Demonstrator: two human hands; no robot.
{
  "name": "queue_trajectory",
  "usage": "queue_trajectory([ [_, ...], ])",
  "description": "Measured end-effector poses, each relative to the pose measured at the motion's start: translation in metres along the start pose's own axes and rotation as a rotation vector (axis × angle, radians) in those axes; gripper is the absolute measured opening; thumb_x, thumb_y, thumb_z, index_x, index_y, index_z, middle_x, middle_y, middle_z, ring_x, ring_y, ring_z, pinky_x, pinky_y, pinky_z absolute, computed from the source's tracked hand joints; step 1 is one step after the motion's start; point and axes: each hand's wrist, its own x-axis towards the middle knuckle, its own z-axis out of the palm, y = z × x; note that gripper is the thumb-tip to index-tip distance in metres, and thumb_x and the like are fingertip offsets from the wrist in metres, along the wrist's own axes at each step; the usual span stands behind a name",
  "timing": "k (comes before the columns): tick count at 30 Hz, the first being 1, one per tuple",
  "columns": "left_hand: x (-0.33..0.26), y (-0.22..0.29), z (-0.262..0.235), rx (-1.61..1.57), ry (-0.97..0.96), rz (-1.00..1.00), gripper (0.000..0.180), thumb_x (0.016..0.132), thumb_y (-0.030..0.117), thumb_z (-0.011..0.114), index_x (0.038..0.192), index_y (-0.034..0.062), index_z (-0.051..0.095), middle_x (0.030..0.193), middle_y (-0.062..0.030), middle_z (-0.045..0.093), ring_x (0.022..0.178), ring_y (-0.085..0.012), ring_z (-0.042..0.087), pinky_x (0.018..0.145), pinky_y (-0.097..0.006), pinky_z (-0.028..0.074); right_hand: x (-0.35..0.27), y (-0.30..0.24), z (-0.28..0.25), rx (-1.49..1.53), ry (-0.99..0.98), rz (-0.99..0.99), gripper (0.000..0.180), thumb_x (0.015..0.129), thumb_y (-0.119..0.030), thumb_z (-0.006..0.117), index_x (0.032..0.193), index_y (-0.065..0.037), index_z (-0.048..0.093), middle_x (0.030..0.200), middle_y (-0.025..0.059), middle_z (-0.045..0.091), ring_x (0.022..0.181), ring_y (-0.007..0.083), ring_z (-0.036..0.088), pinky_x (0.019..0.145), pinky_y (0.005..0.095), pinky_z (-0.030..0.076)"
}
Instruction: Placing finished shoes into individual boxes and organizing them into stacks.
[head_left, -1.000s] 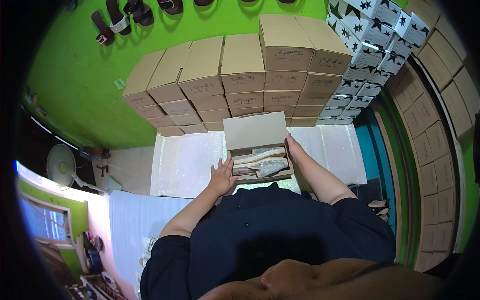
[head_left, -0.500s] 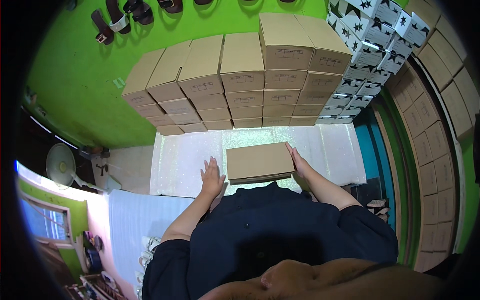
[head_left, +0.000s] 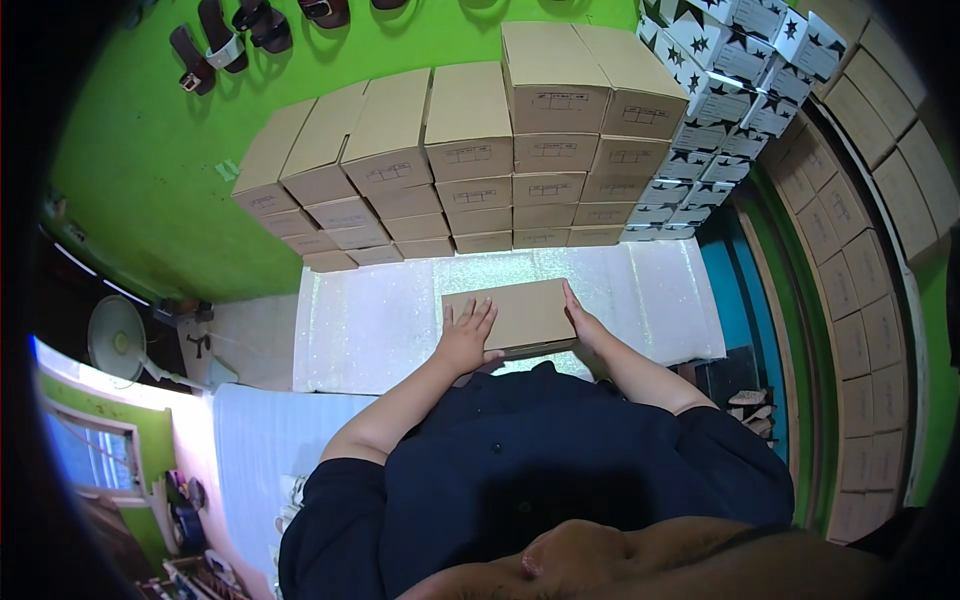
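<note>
A closed brown cardboard box (head_left: 525, 308) lies on the sparkly white tabletop (head_left: 390, 300), close in front of my body. Across the left end of its lid rests my left hand (head_left: 466, 336), fingers stretched and spread, thumb toward the near edge. My right hand (head_left: 584, 322) lies flat along the box's right end, its fingers straight and pointing away from me. The box sits between both hands, and its near side shows a dark line under the lid.
Stacked brown cardboard boxes (head_left: 470, 145) line the table's far side against a green wall. White star-patterned boxes (head_left: 715, 95) rise at the far right. Sandals (head_left: 225, 45) hang on the wall. A fan (head_left: 117, 338) stands left; shelved boxes (head_left: 855, 290) are at right.
My left hand has moved right, from beside the box onto its left end. My right hand stays at the right end. The whole view has shifted slightly.
</note>
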Motion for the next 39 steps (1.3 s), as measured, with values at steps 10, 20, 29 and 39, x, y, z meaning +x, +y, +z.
queue_trajectory([
  [10,0.004,0.006,0.011,-0.002,-0.016,0.054,0.085,0.089,0.056,0.059,0.155,0.0136,0.028,0.162,-0.0074,0.026,0.151,-0.0319,0.02,0.115,-0.068,0.015,0.001,0.007,-0.009,-0.092,-0.03,0.003,0.062,0.108,-0.046,0.024,0.16,-0.025,-0.002,0.166,0.0124,0.007,0.151,0.0261,0.013,0.121,0.0363,0.015],
  [20,0.011,0.005,0.016,0.065,0.061,0.194,0.067,0.096,0.042,0.053,0.153,0.0127,0.034,0.158,-0.0082,0.034,0.147,-0.028,0.03,0.116,-0.063,0.019,0.001,0.003,-0.005,-0.063,-0.006,0.069,0.061,0.109,-0.044,0.025,0.16,-0.027,-0.003,0.163,0.0164,0.017,0.147,0.0274,0.022,0.118,0.0364,0.021],
  [29,0.022,0.009,0.004,0.043,0.041,0.183,0.069,0.095,0.045,0.053,0.151,0.0089,0.036,0.156,-0.0107,0.038,0.146,-0.0299,0.032,0.117,-0.055,0.024,0.015,0.027,-0.019,0.014,-0.056,0.022,0.061,0.11,-0.036,0.03,0.16,-0.027,-0.003,0.165,0.0147,0.013,0.149,0.0271,0.018,0.12,0.0365,0.018],
  [39,0.035,0.011,0.023,0.015,0.087,0.206,0.064,0.097,0.04,0.052,0.148,0.004,0.04,0.153,-0.0153,0.04,0.142,-0.035,0.038,0.115,-0.046,0.034,0.018,0.04,-0.037,-0.056,-0.059,-0.046,0.06,0.109,-0.032,0.031,0.161,-0.017,0.004,0.165,0.0107,0.015,0.15,0.0255,0.017,0.12,0.0361,0.016],
])
